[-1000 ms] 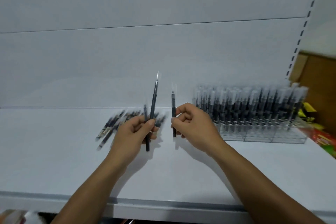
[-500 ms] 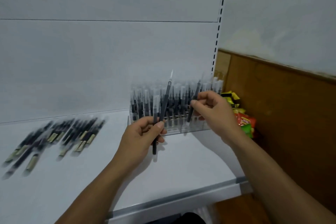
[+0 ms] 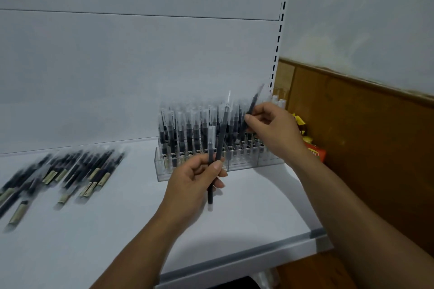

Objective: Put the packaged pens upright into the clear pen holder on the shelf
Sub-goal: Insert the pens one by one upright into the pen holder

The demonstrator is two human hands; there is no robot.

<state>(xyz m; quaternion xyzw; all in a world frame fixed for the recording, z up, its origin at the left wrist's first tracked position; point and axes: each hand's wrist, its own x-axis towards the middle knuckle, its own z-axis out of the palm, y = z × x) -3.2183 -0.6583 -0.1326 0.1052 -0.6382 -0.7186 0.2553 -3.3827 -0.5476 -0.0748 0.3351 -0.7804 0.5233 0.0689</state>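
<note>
The clear pen holder (image 3: 164,166) stands at the back right of the white shelf (image 3: 117,230), packed with several upright packaged pens (image 3: 190,134). My left hand (image 3: 195,183) grips two packaged pens (image 3: 219,145) in front of the holder, both pointing up. My right hand (image 3: 274,131) pinches one packaged pen (image 3: 252,103) tilted over the holder's right part, above the pens standing there. A blurred pile of loose packaged pens (image 3: 70,171) lies flat on the shelf at the left.
The shelf's grey front edge (image 3: 234,263) runs below my arms. A slotted white upright (image 3: 280,30) ends the back panel at the right. Colourful packets (image 3: 312,148) lie beside a brown wooden wall panel (image 3: 364,148).
The view has swung right, away from the loose pile toward the holder. My right hand carried its pen from mid-shelf up over the holder's right end; my left hand followed with its two pens.
</note>
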